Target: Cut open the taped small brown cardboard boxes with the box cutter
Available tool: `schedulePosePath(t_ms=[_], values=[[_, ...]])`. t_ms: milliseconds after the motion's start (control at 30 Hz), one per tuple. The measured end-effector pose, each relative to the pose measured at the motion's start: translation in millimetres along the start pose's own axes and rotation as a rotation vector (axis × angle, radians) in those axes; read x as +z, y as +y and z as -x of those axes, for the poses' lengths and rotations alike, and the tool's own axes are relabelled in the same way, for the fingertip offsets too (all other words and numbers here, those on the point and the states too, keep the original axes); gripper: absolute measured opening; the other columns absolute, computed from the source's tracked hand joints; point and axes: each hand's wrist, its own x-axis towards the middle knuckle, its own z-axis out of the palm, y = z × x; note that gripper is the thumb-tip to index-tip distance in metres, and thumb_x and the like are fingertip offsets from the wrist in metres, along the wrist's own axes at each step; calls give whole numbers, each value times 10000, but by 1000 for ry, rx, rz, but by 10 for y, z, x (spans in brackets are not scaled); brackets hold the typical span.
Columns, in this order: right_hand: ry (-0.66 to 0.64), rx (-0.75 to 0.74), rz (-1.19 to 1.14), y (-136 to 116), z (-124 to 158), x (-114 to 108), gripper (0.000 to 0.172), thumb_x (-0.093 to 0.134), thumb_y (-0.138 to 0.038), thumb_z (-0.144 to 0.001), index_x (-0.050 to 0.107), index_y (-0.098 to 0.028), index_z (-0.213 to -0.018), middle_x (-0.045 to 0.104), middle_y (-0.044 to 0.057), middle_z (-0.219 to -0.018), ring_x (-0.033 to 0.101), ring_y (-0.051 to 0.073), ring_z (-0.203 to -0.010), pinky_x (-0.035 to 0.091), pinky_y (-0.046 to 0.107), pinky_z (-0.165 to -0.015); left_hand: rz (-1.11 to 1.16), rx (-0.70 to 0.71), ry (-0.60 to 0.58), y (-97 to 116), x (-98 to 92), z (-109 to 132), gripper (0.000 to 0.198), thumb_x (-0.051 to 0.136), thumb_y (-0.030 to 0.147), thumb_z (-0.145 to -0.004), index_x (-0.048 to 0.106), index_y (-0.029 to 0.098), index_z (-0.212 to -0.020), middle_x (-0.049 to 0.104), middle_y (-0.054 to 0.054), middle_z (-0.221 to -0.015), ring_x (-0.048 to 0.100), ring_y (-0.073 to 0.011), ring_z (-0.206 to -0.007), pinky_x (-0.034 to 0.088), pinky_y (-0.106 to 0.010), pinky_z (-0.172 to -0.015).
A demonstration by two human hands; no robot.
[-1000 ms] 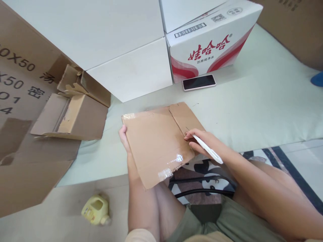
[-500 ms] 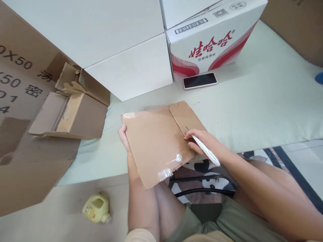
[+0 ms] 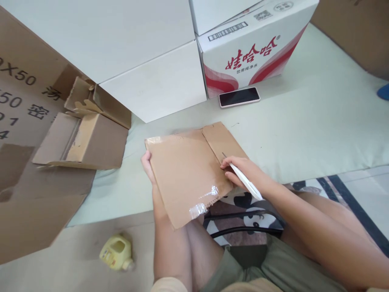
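A flat piece of brown cardboard [image 3: 185,170] with strips of clear tape rests over my lap. My left hand [image 3: 147,164] grips its left edge from behind, mostly hidden by the sheet. My right hand [image 3: 240,170] is closed on a white utility knife [image 3: 244,183], whose thin blade tip touches the cardboard near a fold line on the right flap.
White boxes [image 3: 152,85] and a red-and-white printed carton [image 3: 252,52] stand ahead, with a phone [image 3: 239,97] lying in front of the carton. An open brown box [image 3: 88,138] and flattened cardboard lie at left. A yellow bottle [image 3: 117,252] lies near my knee.
Hardly anything moved. The view shifted slightly; both hands hold the same positions on the cardboard and knife.
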Motion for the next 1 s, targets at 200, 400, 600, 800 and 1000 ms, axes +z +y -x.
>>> schedulePosePath(t_ms=[200,400,600,800,1000], values=[[-9,1,18,-11,-8,-3,196,585,-237,-882,615,-251,-1076,782,67,-1040,750,230,-955,561,363,-857,4,-4,-85,5,-28,-44,559,348,701,-859,583,216,-711,626,-31,-622,590,-197,-490,545,-358,-465],[-9,4,20,-31,-19,-12,188,590,-227,-876,616,-254,-1060,783,62,-1034,750,233,-964,561,372,-868,50,16,-139,-43,-147,-137,489,497,691,-800,605,218,-738,653,-27,-686,623,-204,-557,574,-365,-530],[-17,2,25,-38,-19,-15,186,591,-230,-871,621,-252,-1054,783,69,-1027,750,238,-946,560,372,-853,55,-45,-163,-80,-219,-181,520,592,752,-694,599,234,-749,629,-3,-692,585,-192,-557,571,-380,-528],[-16,2,25,-38,-25,-18,199,597,-216,-868,615,-253,-1062,788,65,-1035,756,236,-958,560,371,-859,56,-60,-156,-76,-231,-190,520,590,748,-700,583,229,-741,644,-13,-692,585,-193,-531,561,-378,-499],[-21,12,47,-51,-32,-22,192,600,-210,-861,617,-253,-1047,788,65,-1020,756,232,-927,566,366,-843,73,-45,-197,-65,-227,-231,499,589,726,-703,558,229,-732,629,-12,-663,568,-187,-507,562,-383,-515]])
